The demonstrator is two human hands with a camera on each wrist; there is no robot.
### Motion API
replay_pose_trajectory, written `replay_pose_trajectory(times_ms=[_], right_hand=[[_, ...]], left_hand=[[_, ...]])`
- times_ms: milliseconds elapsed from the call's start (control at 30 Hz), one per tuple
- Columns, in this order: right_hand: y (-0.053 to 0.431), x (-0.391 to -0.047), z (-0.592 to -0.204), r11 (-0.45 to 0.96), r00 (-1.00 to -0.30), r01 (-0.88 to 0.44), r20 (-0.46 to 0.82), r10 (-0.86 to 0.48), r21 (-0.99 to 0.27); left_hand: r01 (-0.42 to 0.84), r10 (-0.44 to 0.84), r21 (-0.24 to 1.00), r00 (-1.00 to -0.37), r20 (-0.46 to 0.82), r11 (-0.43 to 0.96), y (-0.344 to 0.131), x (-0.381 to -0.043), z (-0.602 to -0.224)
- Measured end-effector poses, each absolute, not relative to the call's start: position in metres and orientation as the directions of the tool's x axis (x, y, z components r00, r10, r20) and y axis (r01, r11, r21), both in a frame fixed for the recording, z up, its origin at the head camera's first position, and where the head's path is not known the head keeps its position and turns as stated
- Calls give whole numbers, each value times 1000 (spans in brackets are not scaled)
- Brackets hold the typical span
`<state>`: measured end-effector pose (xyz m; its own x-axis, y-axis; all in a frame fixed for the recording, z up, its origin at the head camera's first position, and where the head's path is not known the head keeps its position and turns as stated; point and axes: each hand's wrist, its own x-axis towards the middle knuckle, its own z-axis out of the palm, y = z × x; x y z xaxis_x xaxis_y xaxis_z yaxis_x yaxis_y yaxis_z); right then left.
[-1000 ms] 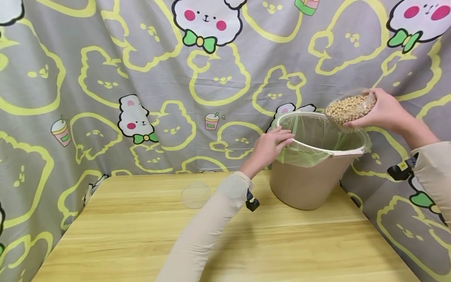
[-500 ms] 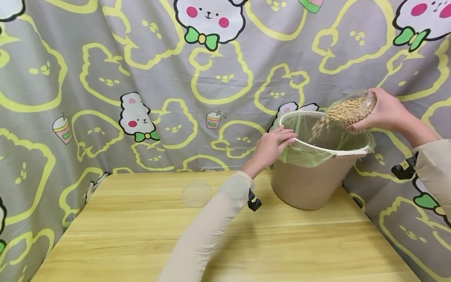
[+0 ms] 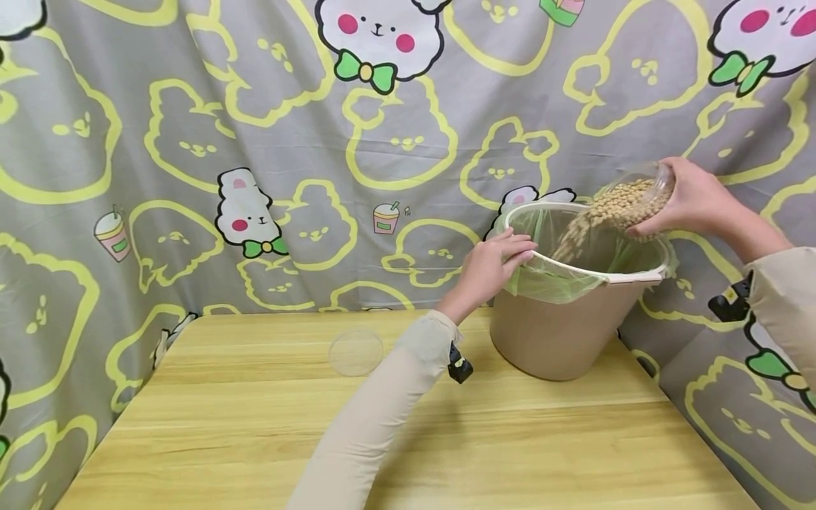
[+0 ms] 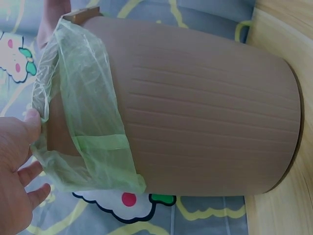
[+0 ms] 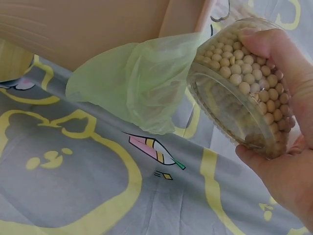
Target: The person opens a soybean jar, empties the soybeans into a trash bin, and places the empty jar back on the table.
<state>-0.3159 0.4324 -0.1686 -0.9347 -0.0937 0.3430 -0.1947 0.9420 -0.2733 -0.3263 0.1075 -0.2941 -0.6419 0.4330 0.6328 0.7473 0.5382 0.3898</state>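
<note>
Right hand (image 3: 698, 195) grips the jar (image 5: 239, 93); overtilting could scatter beans (image 3: 627, 198) past the bin (image 3: 551, 336) onto the right edge of the table (image 3: 548, 439). Left hand (image 3: 487, 265) touches the bin, pinch unclear.

Looks, in the head view, from above and some way back, forward and down over the pale yellow wood-grain table (image 3: 242, 432) to the grey patterned cloth curtain (image 3: 408, 163). Faces from near, in the left wrist view, the outer wall of the round brown plastic bin (image 4: 205, 112), turned sideways. Faces closely, in the right wrist view, the rounded clear jar of pale beans (image 5: 247, 85), shared with the head view, and shares with both others the bin and its thin light-green liner (image 5: 134, 88).
</note>
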Motion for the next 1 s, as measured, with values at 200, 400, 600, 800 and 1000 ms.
replay_pose_trajectory(times_ms=[200, 400, 600, 800, 1000], right_hand=[[430, -319, -167, 941, -931, -214, 346, -115, -263], [427, -321, -163, 946, -931, -217, 341, -127, -241], [423, -323, -160, 952, -934, -213, 333, -132, -219], [420, -326, -159, 956, -934, -219, 323, -149, -193], [416, -330, -158, 955, -929, -243, 324, -180, -168]], left_hand=[[750, 434, 395, -640, 634, 530, 107, -326, -294], [749, 432, 400, -643, 632, 528, 107, -326, -294], [751, 429, 400, -640, 638, 525, 107, -327, -295], [752, 431, 410, -641, 634, 516, 107, -327, -294], [758, 434, 416, -637, 637, 502, 108, -326, -294]])
